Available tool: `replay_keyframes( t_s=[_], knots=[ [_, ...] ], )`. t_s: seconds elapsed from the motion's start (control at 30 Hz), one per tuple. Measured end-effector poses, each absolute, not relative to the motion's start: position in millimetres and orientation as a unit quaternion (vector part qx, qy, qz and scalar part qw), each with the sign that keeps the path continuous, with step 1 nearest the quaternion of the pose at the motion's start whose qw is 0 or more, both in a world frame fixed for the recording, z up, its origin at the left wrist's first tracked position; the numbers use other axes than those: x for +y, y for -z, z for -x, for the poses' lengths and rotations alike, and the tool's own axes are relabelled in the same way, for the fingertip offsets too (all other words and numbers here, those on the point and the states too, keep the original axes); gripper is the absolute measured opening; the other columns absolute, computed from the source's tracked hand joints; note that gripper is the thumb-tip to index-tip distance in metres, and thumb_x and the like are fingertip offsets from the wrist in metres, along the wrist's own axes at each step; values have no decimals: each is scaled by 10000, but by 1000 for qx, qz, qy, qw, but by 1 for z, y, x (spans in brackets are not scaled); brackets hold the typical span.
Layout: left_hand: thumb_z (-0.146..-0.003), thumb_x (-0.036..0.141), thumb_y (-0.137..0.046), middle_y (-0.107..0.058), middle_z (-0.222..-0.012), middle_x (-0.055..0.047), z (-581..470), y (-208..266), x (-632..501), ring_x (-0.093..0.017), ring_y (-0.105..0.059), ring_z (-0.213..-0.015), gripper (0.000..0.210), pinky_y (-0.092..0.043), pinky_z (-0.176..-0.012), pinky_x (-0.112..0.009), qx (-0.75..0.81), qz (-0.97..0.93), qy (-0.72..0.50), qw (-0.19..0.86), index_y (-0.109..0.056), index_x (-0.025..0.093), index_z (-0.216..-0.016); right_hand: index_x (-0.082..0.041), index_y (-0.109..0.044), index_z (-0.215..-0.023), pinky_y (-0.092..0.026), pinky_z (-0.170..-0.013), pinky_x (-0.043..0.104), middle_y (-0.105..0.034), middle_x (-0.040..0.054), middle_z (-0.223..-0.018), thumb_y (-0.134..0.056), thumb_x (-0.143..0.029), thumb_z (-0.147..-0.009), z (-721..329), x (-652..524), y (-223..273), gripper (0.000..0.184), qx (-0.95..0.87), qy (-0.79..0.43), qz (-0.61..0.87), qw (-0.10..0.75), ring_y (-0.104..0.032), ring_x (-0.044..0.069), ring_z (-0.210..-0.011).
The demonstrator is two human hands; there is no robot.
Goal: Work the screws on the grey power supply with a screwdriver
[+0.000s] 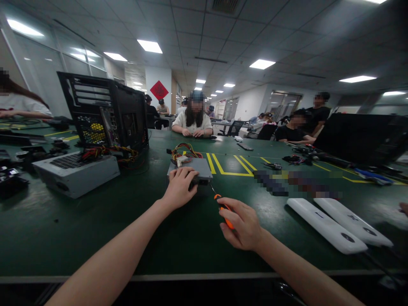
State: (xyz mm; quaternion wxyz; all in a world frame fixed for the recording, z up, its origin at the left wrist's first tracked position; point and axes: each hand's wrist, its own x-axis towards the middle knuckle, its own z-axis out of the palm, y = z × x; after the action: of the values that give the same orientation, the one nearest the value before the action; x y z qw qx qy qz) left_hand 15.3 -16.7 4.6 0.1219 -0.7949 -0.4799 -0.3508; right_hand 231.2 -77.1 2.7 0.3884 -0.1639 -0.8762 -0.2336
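A small grey computer power supply (205,166) lies on the green table, with red, yellow and black cables bunched behind it. My left hand (181,187) rests over its top left part, fingers curled down over the near side and holding it. In my right hand (240,223) is a screwdriver (228,217) with an orange and black handle. Its thin shaft points up and left, the tip at the right front corner of the power supply. Whether the tip sits in a screw is too small to tell.
To the left are a second power supply (78,174) and an open black computer case (106,110). Two white elongated devices (325,225) lie at the right, near a dark panel (360,138), pliers and cables. A person (193,119) sits across the green table (178,250).
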Motion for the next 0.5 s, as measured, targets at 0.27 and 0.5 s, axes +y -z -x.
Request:
replay_keyframes(
  t_s=[0.27, 0.5],
  knots=[
    [-760, 249, -516, -518, -1151, -62, -15, -4, -16, -244, -439, -1074, 356, -291, -876, -411, -480, 795, 347, 132, -500, 235, -1116, -151, -503, -986, -472, -569, 269, -614, 146, -981, -509, -271, -848, -232, -76, -4, 184, -879, 259, 144, 374, -601, 157, -693],
    [-754, 236, -517, -516, -1152, -69, -16, -5, -18, -251, -436, -1077, 354, -287, -883, -418, -480, 795, 350, 121, -506, 235, -1108, -117, -505, -1072, -504, -621, 283, -586, 184, -1067, -428, -286, -858, -231, -79, -6, 284, -900, 216, 143, 350, -620, 200, -830]
  ],
)
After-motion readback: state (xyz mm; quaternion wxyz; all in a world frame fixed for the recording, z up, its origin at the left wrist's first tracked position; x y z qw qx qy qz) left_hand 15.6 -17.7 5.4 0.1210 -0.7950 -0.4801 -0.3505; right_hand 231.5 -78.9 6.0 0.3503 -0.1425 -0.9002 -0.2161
